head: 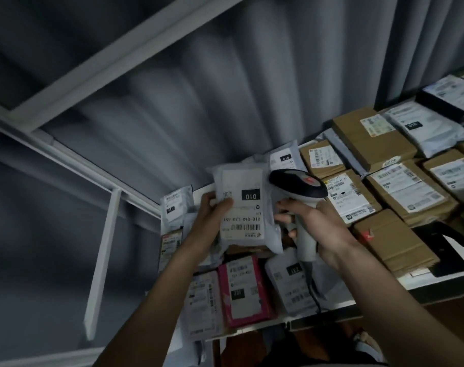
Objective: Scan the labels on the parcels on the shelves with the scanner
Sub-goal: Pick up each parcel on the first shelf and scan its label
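My left hand (212,215) grips a white plastic mailer parcel (245,207) by its left edge and holds it up above the shelf, label facing me with a barcode and a black "010" tag. My right hand (313,221) grips the white handle of the scanner (298,185), whose black head sits just right of the parcel's upper edge. The scanner's cable hangs down over the parcels below.
The white shelf (437,280) carries many parcels: a pink mailer (245,292), white mailers (291,284), brown cardboard boxes (395,239) and black ones at the right. A white metal frame (101,260) stands at the left, with a grey curtain behind.
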